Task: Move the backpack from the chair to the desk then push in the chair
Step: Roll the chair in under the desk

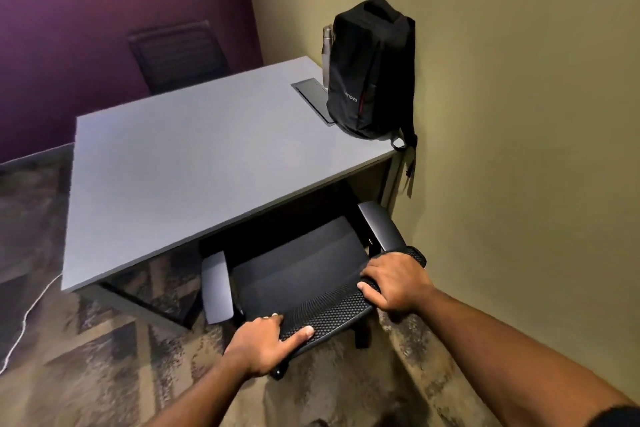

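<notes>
A black backpack [370, 69] stands upright on the far right corner of the grey desk [194, 163], leaning against the tan wall, with a strap hanging over the desk's edge. The black mesh office chair [304, 274] sits with its seat partly under the desk's near edge. My left hand [266, 343] grips the left end of the chair's mesh backrest top. My right hand [394, 281] grips the right end of the same backrest.
A metal bottle [327, 52] stands behind the backpack by a cable hatch [310, 88] in the desktop. A second dark chair [180, 55] is at the desk's far side by the purple wall. A white cable [26, 315] runs across the patterned carpet at left.
</notes>
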